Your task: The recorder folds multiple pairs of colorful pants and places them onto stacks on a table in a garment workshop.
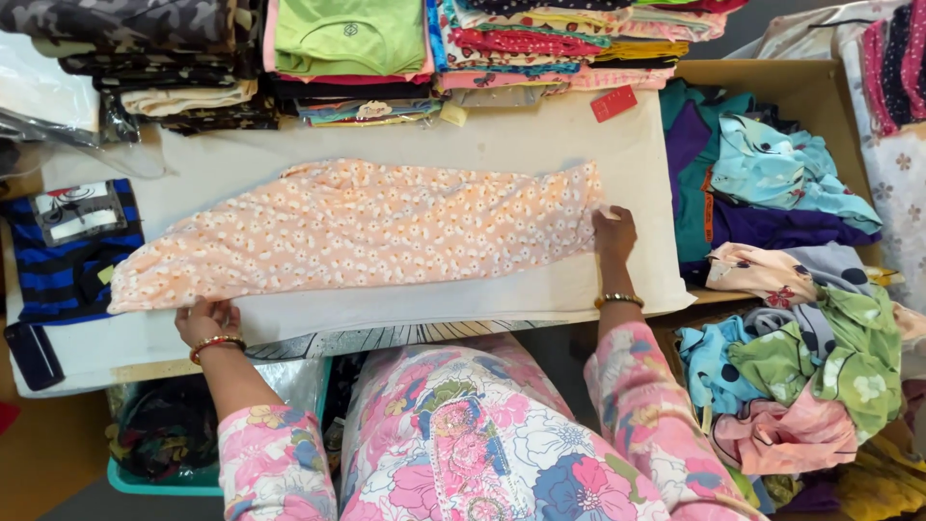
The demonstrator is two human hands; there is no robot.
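Peach floral garment [357,236] laid flat on white table [540,145], left hand [205,318] fingers pinching its lower-left hem, right hand [613,233] fingers pinching its right edge, folded clothes stack [347,48] behind.

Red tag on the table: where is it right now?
In the head view, the small red tag lies at the far right of the white table, just below the stacked folded clothes and beyond the peach floral garment.

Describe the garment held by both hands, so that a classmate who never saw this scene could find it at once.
On the white work table, between the stacked folded clothes at the back and the person's body, lies a peach cotton garment with small white flowers. The left hand and right hand grip its ends. Unlike its neighbours, it lies spread flat, unfolded.
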